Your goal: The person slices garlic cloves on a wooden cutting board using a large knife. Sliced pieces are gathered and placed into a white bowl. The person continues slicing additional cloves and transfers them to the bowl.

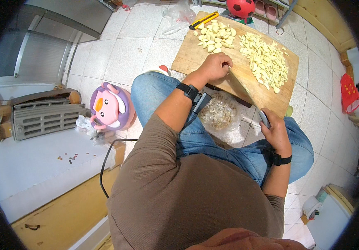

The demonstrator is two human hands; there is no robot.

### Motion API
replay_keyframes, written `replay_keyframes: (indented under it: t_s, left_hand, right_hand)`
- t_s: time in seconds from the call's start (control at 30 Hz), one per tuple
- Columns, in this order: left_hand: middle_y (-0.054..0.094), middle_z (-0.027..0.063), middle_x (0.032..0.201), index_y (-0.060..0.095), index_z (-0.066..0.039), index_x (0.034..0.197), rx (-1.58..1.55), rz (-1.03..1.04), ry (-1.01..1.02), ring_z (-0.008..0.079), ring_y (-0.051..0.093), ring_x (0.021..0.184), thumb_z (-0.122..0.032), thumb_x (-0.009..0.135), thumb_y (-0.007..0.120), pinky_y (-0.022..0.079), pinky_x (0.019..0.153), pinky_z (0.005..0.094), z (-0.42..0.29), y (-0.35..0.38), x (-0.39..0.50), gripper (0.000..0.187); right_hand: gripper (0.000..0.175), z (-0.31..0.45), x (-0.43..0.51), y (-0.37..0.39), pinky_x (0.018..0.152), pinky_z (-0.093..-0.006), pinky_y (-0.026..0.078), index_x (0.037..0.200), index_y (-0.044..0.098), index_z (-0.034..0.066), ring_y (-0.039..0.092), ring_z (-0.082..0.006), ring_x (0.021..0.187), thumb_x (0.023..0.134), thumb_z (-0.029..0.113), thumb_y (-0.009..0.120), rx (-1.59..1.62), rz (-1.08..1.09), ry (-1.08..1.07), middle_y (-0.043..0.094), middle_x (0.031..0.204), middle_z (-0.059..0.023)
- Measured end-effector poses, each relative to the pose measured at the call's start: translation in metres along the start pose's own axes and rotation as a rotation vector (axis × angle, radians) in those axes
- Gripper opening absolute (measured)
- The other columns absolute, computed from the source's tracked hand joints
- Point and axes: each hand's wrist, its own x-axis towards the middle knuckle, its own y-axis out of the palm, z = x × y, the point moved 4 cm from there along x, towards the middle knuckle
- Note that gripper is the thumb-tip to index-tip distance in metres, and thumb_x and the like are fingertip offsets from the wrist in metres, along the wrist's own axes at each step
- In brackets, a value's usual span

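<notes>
My right hand grips the grey handle of a kitchen knife, whose blade slants up and left over the near edge of a wooden cutting board. At the blade's far end is my left hand, fingers curled in at the tip; whether they pinch the blade or a small piece is hidden. Beyond that hand, whole peeled garlic cloves lie in a loose group. A larger heap of sliced garlic covers the board's right part. A yellow and black utility knife rests along the far left edge.
Below the board, between my knees, is a plastic bag of garlic skins. A pink and purple child's potty stands by my left knee. Past the board are a crumpled plastic bag and a red ball.
</notes>
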Motion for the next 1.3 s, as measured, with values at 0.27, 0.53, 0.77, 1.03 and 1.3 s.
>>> replay_keyframes:
  t_s: [0.27,0.53,0.77,1.03,1.3]
  left_hand:
    - [0.069,0.0100,0.077,0.070,-0.005,0.084,-0.043,0.119,-0.054,0.0233,0.067,0.070,-0.005,0.076,0.061,0.053,0.065,0.0339,-0.002,0.006,-0.005,0.011]
    - [0.070,0.0102,0.074,0.073,-0.007,0.083,0.048,0.598,0.057,0.0235,0.067,0.068,-0.012,0.077,0.073,0.052,0.063,0.0342,-0.035,0.024,-0.031,0.009]
    - [0.067,0.0123,0.088,0.071,-0.005,0.091,0.108,0.272,0.173,0.0293,0.065,0.081,-0.009,0.077,0.070,0.052,0.071,0.0401,-0.034,0.009,-0.019,0.014]
    - [0.057,0.0166,0.086,0.063,-0.004,0.082,0.626,-0.099,0.215,0.0367,0.057,0.085,-0.001,0.072,0.067,0.050,0.077,0.0426,-0.016,-0.003,-0.012,0.010]
    - [0.058,0.0172,0.084,0.064,-0.003,0.089,0.445,-0.094,0.112,0.0387,0.060,0.085,-0.004,0.078,0.066,0.051,0.077,0.0460,-0.011,0.014,-0.014,0.011]
  right_hand:
    - [0.042,-0.008,0.002,-0.005,0.087,-0.0361,0.051,0.120,0.061,-0.0029,0.068,-0.0346,0.096,0.078,0.000,0.068,-0.012,-0.089,0.068,0.067,0.104,-0.0233]
    - [0.044,-0.015,0.007,-0.003,0.089,-0.0387,0.052,0.121,0.061,-0.0023,0.067,-0.0399,0.100,0.078,0.001,0.070,0.048,-0.120,0.119,0.067,0.108,-0.0256]
    - [0.044,-0.018,0.010,0.003,0.088,-0.0381,0.052,0.121,0.062,-0.0016,0.068,-0.0374,0.098,0.078,0.002,0.071,0.065,-0.103,0.149,0.068,0.105,-0.0249]
    - [0.043,-0.019,0.013,0.008,0.086,-0.0378,0.052,0.120,0.062,-0.0005,0.069,-0.0331,0.093,0.078,0.006,0.071,0.075,-0.111,0.182,0.069,0.101,-0.0228]
    - [0.043,-0.021,0.011,0.011,0.086,-0.0373,0.052,0.121,0.062,0.0000,0.069,-0.0323,0.093,0.079,0.007,0.070,0.112,-0.093,0.234,0.068,0.100,-0.0223]
